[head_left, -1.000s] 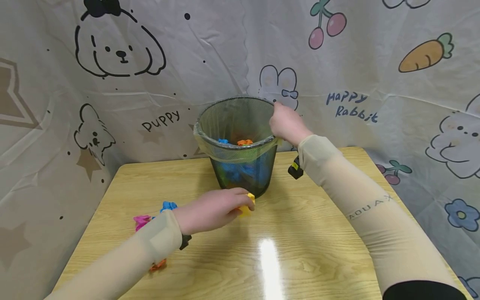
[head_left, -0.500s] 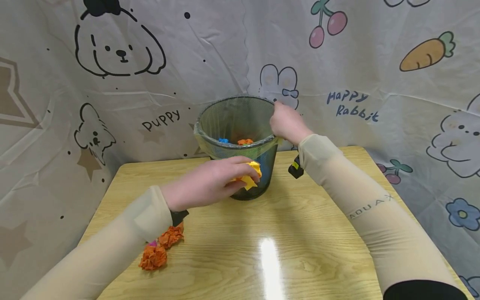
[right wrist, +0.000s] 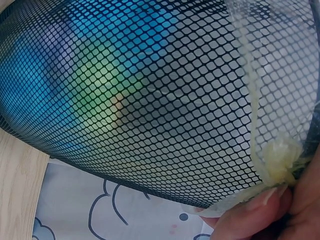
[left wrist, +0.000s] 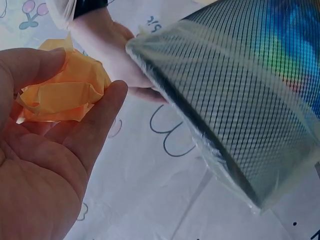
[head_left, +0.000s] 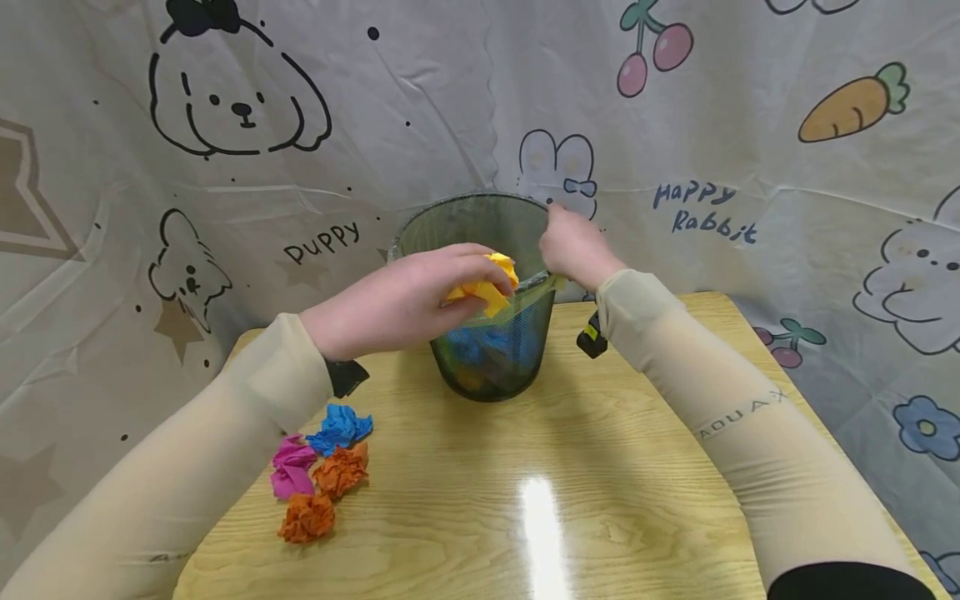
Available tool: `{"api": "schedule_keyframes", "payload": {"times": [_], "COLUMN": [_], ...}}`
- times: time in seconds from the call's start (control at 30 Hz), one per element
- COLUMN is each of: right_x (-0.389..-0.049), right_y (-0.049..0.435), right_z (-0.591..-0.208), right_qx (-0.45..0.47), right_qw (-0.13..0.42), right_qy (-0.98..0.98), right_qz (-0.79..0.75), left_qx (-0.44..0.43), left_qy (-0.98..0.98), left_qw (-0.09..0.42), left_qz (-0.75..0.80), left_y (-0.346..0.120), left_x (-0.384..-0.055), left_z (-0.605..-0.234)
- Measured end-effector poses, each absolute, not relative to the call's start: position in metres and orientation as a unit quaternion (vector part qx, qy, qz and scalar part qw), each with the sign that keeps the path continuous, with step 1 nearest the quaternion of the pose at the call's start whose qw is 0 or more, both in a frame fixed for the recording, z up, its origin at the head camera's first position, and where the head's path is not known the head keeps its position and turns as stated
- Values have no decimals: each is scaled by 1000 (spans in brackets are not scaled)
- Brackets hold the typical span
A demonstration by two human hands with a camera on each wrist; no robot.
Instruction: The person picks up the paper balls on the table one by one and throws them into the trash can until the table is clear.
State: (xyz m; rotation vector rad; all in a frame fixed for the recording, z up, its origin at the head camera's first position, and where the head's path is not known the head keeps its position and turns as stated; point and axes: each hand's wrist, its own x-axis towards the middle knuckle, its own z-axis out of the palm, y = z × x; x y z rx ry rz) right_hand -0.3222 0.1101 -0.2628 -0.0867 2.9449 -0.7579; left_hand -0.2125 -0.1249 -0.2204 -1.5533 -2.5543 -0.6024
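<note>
A crumpled yellow paper ball (head_left: 487, 293) is pinched between the thumb and fingers of my left hand (head_left: 405, 296), at the near rim of the mesh wastebasket (head_left: 495, 367). The left wrist view shows the paper ball (left wrist: 65, 92) close up, apart from the basket's rim. A thin yellowish bag lines the basket and folds over its edge. My right hand (head_left: 577, 246) grips the rim on the right side, where the bag is knotted (right wrist: 280, 160). Blue and green paper (right wrist: 100, 80) shows through the mesh. My left hand hides part of the basket's opening.
On the wooden table (head_left: 615, 467) at the left lie a blue paper ball (head_left: 341, 427), a pink one (head_left: 292, 467) and two orange ones, the nearer orange ball (head_left: 306, 517) lowest. A printed cloth (head_left: 442, 100) hangs behind the table.
My left hand has risen from near the tabletop to the basket's rim, carrying the yellow paper ball. The paper balls at left have come into view. My right hand stays on the rim.
</note>
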Motion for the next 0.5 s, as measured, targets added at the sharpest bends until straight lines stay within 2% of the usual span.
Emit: {"api": "schedule_keyframes", "payload": {"times": [0.2,0.5], "right_x": [-323,-323], "right_y": [111,113], "right_z": [-262,-264], "right_qx": [-34,-43], "right_qw": [50,49], "right_qy": [966,965], "right_qz": [-250,-253], "left_qx": [-470,-379], "left_qy": [-858,-896], "left_qw": [46,35], "left_qz": [-204,-228], "left_y": [-124,-132], "left_x": [-231,-270], "left_z": [-215,-227]}}
